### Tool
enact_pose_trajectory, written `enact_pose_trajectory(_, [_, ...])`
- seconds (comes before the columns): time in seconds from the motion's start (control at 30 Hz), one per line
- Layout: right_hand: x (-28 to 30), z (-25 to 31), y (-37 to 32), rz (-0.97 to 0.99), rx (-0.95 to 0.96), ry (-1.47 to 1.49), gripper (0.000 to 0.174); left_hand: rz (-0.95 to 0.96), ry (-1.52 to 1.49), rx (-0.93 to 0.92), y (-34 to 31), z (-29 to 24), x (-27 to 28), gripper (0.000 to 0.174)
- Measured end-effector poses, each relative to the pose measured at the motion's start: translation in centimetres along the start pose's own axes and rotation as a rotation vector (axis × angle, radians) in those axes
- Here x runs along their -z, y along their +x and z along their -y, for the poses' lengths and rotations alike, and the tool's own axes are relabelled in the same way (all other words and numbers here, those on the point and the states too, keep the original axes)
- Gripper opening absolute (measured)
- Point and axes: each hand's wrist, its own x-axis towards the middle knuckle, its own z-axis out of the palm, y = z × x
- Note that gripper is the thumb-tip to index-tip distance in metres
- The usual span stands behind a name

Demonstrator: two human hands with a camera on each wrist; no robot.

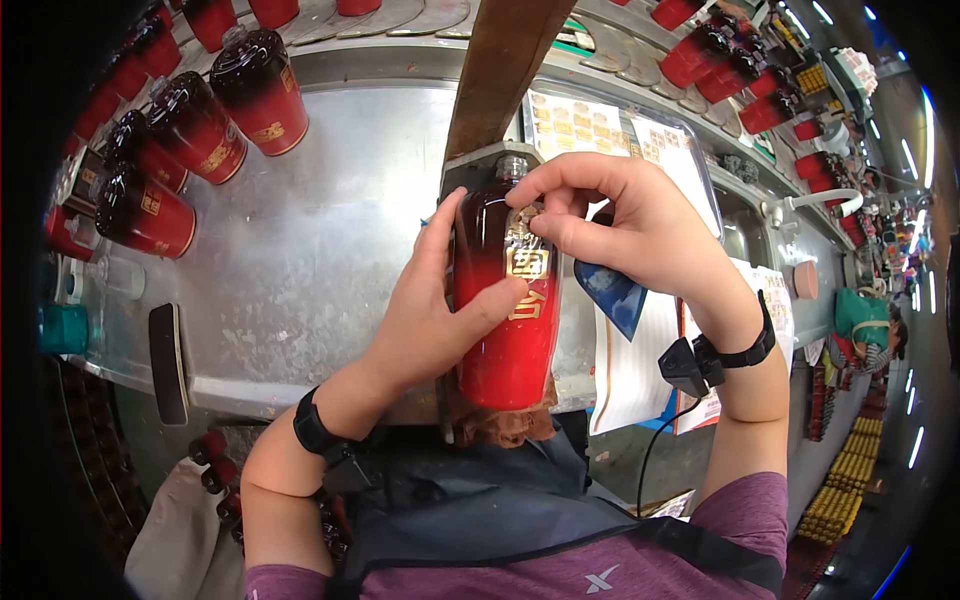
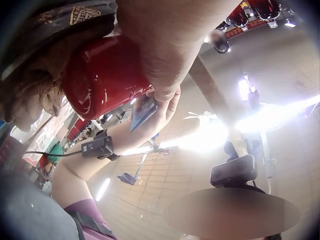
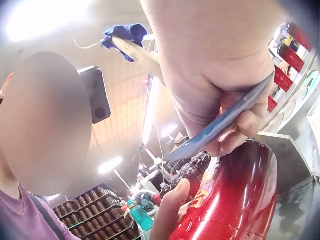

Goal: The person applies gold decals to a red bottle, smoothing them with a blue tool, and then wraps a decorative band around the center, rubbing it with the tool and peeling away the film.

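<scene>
A glass bottle [image 1: 505,345], dark at the shoulder and red below, lies with its neck pointing away from the person. My left hand [image 1: 420,310] grips its side, fingers along one flank and thumb across the front near gold characters [image 1: 526,263]. Over the shoulder, my right hand [image 1: 640,225] has its thumb and index fingertips at the top of the gold decal. Tucked into the same hand is a thin blue scraper [image 3: 220,125], its pointed corner sticking out below the palm. The bottle's base [image 2: 80,92] shows in the left wrist view.
Several finished red bottles [image 1: 205,130] stand at the left, more on the conveyor at the back right. A wooden post [image 1: 505,70] rises behind the bottle. Decal sheets [image 1: 580,125] lie in a tray, papers [image 1: 630,370] at the right. Brown cloth [image 1: 505,428] lies under the base.
</scene>
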Motion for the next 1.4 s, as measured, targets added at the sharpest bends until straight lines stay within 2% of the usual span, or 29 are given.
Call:
enact_pose_trajectory(0.07, [-0.1,-0.1,-0.1,-0.011,0.017,-0.012,0.020,-0.080,-0.091,0.033,0.2,0.1,-0.2,0.085])
enact_pose_trajectory(0.1, [-0.1,-0.2,-0.1,-0.018,0.033,-0.025,0.020,-0.080,-0.090,0.035,0.3,-0.1,-0.3,0.085])
enact_pose_trajectory(0.17, [0.1,-0.1,-0.2,-0.005,0.026,-0.037,0.019,-0.084,-0.077,0.048,0.5,-0.8,-0.5,0.074])
enact_pose_trajectory(0.4, [0.2,-0.3,-0.2,0.002,0.030,-0.056,0.018,-0.107,-0.113,0.029,0.8,-0.7,-0.7,0.063])
enact_pose_trajectory(0.47, [0.1,-0.4,-0.2,0.000,0.035,-0.047,0.018,-0.099,-0.253,0.074,0.8,-0.9,-0.6,0.059])
enact_pose_trajectory(0.7, [-0.1,-0.9,-0.2,-0.051,0.104,-0.035,0.021,-0.116,-0.312,0.116,1.0,-1.6,-0.3,0.057])
enact_pose_trajectory(1.0, [-0.3,-1.2,-0.5,-0.092,0.131,-0.070,0.023,-0.078,-0.115,0.075,1.0,-1.6,-0.7,0.075])
enact_pose_trajectory(1.1, [-0.1,-0.1,-0.8,-0.067,0.034,-0.140,0.024,-0.084,-0.106,0.089,1.2,-1.7,-0.6,0.074])
enact_pose_trajectory(1.17, [-0.1,-0.2,-0.9,-0.093,-0.006,-0.119,0.026,-0.117,-0.178,0.126,1.4,-2.1,-0.7,0.067])
enact_pose_trajectory(1.23, [0.0,-0.7,-1.0,-0.121,-0.045,-0.100,0.029,-0.128,-0.149,0.082,2.0,-2.0,-0.7,0.062])
enact_pose_trajectory(1.3, [0.0,-1.6,-1.2,-0.242,-0.065,0.028,0.033,-0.139,-0.119,0.041,2.5,-2.1,-0.9,0.056])
enact_pose_trajectory(1.37, [-0.2,-2.8,-1.4,-0.239,-0.062,0.024,0.038,-0.154,-0.155,0.050,2.9,-2.3,-1.2,0.049])
enact_pose_trajectory(1.4, [-0.5,-3.2,-1.7,-0.253,-0.084,0.129,0.040,-0.150,-0.151,0.048,3.0,-2.3,-1.2,0.049])
